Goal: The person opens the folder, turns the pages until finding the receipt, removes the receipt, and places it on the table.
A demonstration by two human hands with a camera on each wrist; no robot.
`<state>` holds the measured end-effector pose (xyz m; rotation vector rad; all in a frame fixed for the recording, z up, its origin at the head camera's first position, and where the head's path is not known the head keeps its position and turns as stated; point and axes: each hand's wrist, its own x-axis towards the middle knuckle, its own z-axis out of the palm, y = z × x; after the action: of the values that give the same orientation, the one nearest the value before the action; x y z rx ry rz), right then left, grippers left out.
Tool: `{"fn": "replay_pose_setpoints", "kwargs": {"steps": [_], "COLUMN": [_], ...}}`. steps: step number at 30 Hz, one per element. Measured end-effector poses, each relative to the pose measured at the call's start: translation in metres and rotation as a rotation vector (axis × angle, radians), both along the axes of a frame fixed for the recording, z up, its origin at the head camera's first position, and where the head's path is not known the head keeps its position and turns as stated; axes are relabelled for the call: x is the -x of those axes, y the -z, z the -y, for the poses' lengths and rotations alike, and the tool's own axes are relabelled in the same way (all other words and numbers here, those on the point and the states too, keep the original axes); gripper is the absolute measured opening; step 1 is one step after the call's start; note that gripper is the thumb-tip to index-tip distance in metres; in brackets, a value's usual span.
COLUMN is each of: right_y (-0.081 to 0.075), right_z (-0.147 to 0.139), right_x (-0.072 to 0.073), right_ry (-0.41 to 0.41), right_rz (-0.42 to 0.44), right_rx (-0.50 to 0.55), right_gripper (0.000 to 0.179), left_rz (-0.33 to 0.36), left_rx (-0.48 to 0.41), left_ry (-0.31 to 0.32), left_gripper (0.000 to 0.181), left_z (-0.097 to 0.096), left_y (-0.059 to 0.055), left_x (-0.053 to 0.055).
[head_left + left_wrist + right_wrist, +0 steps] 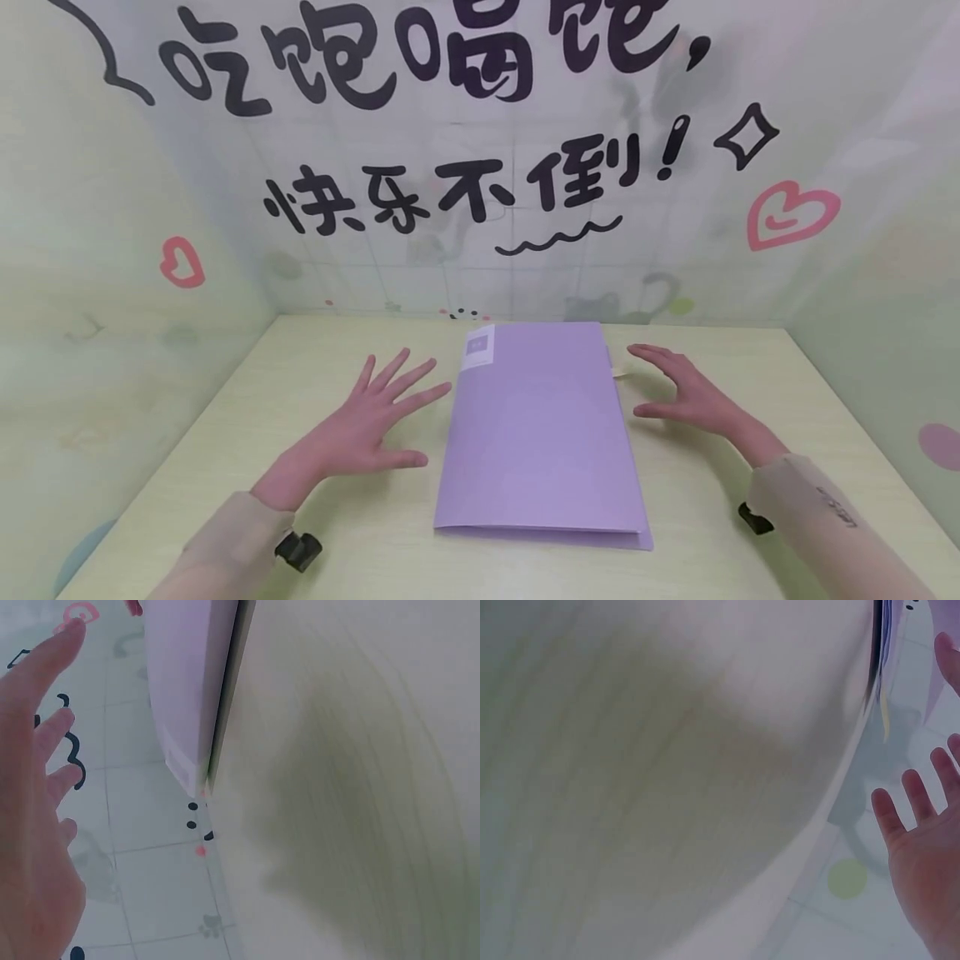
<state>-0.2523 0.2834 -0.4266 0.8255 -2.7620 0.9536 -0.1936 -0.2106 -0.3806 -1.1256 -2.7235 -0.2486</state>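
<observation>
A closed purple folder point(536, 433) lies on the table between both hands, its spine toward the left and a pale label point(477, 347) at its upper left corner. Left of it, my left hand point(360, 429) hovers with fingers spread and straight, apart from the spine. On the other side my right hand point(693, 396) is held with thumb and fingers apart, near the folder's right edge but not touching it. A small yellowish tab point(619, 373) sticks out from that edge. In the right wrist view, layered sheets point(886, 645) show at the folder's side. Neither hand holds anything.
The light wood-grain table point(337, 533) extends around the folder. Behind it rises a pale backdrop point(420, 275) with black lettering and pink hearts, and similar panels stand at left and right. Each wrist carries a black strap piece point(298, 551).
</observation>
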Motion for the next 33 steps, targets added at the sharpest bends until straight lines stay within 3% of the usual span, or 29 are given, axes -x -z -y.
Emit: {"fn": "replay_pose_setpoints", "kwargs": {"steps": [8, 19, 33], "right_y": [0.004, 0.011, 0.015], "right_z": [0.010, 0.017, 0.020], "right_x": [0.001, 0.007, 0.013], "right_ry": [-0.046, -0.077, -0.113], "right_rz": [0.053, 0.056, 0.063], "right_rx": [-0.013, -0.071, -0.130], "right_gripper": [0.076, 0.061, 0.052], "left_rz": [0.005, 0.098, 0.179], "left_rx": [-0.043, -0.140, -0.238], "left_ry": [0.071, 0.133, 0.119], "left_gripper": [0.087, 0.085, 0.087], "left_z": [-0.015, -0.041, -0.087], "left_y": [0.009, 0.020, 0.028], "left_x": [-0.011, -0.027, -0.050]}}
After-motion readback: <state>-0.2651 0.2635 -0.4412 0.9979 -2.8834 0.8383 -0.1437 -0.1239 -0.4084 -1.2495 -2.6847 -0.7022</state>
